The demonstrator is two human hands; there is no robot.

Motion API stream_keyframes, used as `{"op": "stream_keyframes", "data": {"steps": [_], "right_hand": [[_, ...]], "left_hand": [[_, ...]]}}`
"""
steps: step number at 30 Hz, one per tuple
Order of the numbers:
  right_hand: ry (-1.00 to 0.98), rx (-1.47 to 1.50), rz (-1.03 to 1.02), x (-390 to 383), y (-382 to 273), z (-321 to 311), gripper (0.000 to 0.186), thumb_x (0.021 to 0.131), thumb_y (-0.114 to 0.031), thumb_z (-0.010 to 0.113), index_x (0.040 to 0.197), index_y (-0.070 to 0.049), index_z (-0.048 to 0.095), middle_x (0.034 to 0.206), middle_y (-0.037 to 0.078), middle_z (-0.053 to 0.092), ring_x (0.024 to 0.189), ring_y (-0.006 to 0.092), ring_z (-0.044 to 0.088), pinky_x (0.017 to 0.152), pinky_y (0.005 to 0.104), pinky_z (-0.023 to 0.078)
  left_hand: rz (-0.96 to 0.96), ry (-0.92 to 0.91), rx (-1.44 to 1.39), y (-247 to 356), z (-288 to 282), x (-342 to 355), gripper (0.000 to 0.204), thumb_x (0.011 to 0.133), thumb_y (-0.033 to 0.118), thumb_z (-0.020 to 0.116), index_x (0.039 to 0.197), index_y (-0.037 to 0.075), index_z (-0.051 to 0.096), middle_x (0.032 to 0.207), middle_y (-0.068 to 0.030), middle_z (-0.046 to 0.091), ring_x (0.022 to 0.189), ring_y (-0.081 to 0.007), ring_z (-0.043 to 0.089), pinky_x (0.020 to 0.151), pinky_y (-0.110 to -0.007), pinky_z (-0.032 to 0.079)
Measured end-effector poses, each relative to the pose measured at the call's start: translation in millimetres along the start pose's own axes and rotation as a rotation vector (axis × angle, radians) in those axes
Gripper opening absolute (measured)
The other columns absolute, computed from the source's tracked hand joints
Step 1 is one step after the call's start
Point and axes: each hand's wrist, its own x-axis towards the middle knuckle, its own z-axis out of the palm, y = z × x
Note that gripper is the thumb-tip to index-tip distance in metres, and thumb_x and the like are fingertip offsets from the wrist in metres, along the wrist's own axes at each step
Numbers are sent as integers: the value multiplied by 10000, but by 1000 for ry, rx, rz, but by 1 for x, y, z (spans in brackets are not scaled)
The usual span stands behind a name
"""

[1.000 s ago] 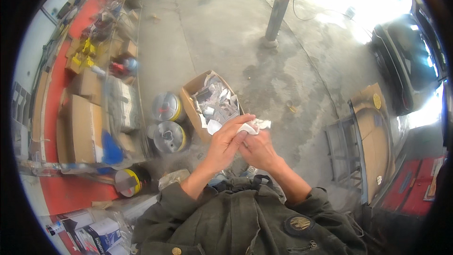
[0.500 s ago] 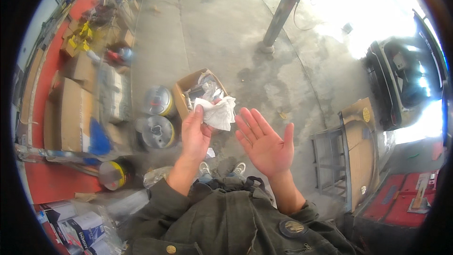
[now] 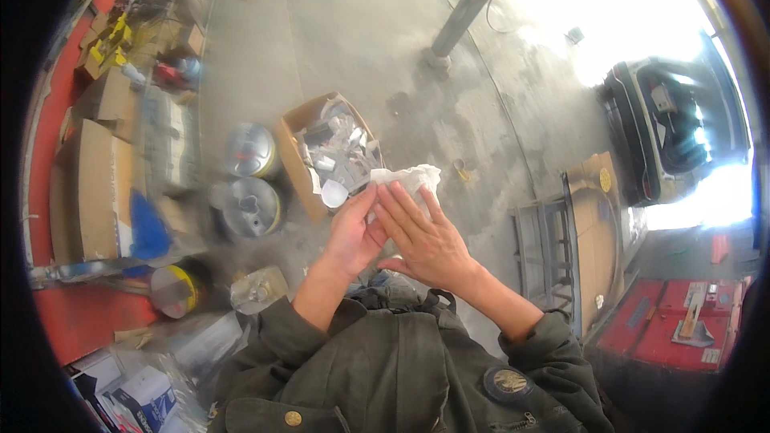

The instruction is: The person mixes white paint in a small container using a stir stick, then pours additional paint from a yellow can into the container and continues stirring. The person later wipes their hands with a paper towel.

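Note:
A crumpled white paper towel point(image 3: 417, 178) sticks out beyond my fingers in front of my body. My left hand point(image 3: 349, 234) is closed on its near left edge, thumb side up. Over the towel lies my right hand point(image 3: 427, 242), back upward, its fingers straight and flat and its thumb apart. The fingertips of both hands meet at the towel, and the right fingers partly hide it. Just beyond my hands, to the left, a cardboard box point(image 3: 295, 167) stands on the floor, full of crumpled paper and scraps.
Two metal drums point(image 3: 249, 150) point(image 3: 245, 207) stand left of the box. Cardboard cartons point(image 3: 88, 192) fill the left side. A grey post point(image 3: 473, 20) rises ahead. At right are a metal frame with a cardboard sheet point(image 3: 592, 248), a red-topped cabinet point(image 3: 638, 325) and a vehicle point(image 3: 634, 136).
My right hand has turned from palm up to palm down and moved left onto the paper towel. My left hand has shifted right with the towel, uncovering more of the box.

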Motion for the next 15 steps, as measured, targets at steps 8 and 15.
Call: {"op": "stream_keyframes", "data": {"steps": [8,15], "right_hand": [[-58,77,61,-5,14,10,775,852,-537,630,1392,3,506,1551,144,384,1466,288,312,1206,474,247],[197,1000,378,-26,81,17,410,947,-369,574,1188,-39,606,1260,136,491,1198,302,479,1051,421,386]], "left_hand": [[-31,18,183,-1,-4,26,386,1075,257,450,1345,-3,540,1256,-112,645,1127,-186,642,961,-334,534],[11,-130,1028,-29,-14,82,300,1013,206,586,1235,19,660,1063,-56,712,925,-99,638,786,-267,506]]}}
